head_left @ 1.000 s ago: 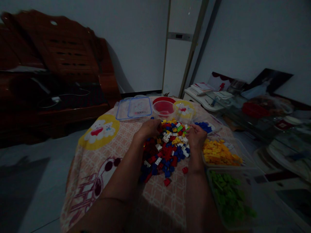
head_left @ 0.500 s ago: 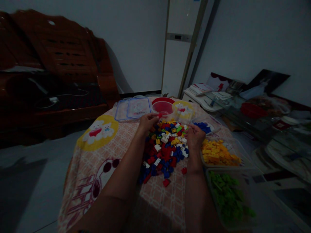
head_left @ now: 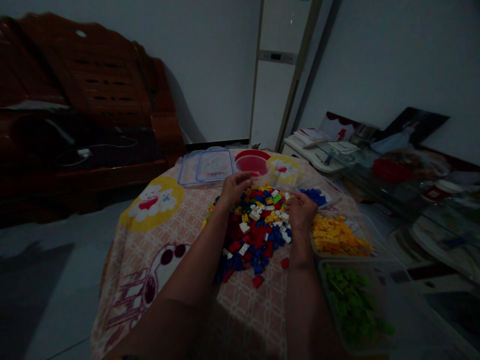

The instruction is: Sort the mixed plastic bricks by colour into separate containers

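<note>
Left hand (head_left: 236, 189) loosely open, a person reaches over the far side of a pile of mixed toy bricks (head_left: 258, 232) on the cloth-covered worktop (head_left: 243, 310), near a round tub (head_left: 252, 165); the right hand (head_left: 301, 211) curls its fingers at the pile's right side, its grip impossible to tell; yellow bricks (head_left: 337, 237) and green bricks (head_left: 352, 305) sit in clear containers at right.

The bench (head_left: 112, 75) is glossy wood, the tablecloth (head_left: 247, 305) fabric, the bricks (head_left: 258, 234) plastic.
</note>
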Available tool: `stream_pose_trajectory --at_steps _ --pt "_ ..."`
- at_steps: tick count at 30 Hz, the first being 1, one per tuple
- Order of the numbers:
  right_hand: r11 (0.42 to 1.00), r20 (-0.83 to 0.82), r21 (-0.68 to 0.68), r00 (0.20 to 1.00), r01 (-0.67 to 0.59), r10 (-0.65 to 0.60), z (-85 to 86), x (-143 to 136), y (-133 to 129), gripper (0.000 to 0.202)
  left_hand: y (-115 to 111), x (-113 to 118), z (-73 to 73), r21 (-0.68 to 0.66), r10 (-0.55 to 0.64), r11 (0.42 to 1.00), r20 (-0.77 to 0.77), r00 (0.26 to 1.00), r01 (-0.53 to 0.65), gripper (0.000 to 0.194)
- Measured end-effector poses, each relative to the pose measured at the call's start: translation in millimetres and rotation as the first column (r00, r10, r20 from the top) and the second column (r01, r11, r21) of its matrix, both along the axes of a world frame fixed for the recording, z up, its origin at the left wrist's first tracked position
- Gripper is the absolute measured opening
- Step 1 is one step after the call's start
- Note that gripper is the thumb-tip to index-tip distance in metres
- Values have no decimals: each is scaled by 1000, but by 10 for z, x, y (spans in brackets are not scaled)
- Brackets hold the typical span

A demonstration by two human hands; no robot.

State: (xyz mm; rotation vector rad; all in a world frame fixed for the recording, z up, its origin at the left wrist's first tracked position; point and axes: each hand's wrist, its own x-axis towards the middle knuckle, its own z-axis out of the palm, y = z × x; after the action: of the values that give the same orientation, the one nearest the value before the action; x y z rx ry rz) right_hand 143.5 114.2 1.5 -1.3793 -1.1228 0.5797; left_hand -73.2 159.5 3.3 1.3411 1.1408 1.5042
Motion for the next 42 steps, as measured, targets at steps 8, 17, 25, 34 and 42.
stream_pose_trajectory --at_steps 8,17,25,34,42 --pt "1000 15 -5 1000 -2 2 -15 9 7 40 -83 104 51 84 -20 988 -769 638 133 34" --pt "1000 2 -16 1000 -1 1 36 -9 -16 40 -121 84 143 40 -29 996 -687 726 78 10" --pt "1000 16 -15 1000 -8 8 -4 6 5 41 -108 45 96 -64 82 993 -217 973 -98 17" --pt "1000 1 -10 1000 -10 10 -18 -7 11 42 -59 13 29 -152 59 988 340 939 -7 38" --pt "1000 7 -13 1000 7 -7 6 -7 -2 40 -70 66 63 -69 -36 996 336 941 63 49"
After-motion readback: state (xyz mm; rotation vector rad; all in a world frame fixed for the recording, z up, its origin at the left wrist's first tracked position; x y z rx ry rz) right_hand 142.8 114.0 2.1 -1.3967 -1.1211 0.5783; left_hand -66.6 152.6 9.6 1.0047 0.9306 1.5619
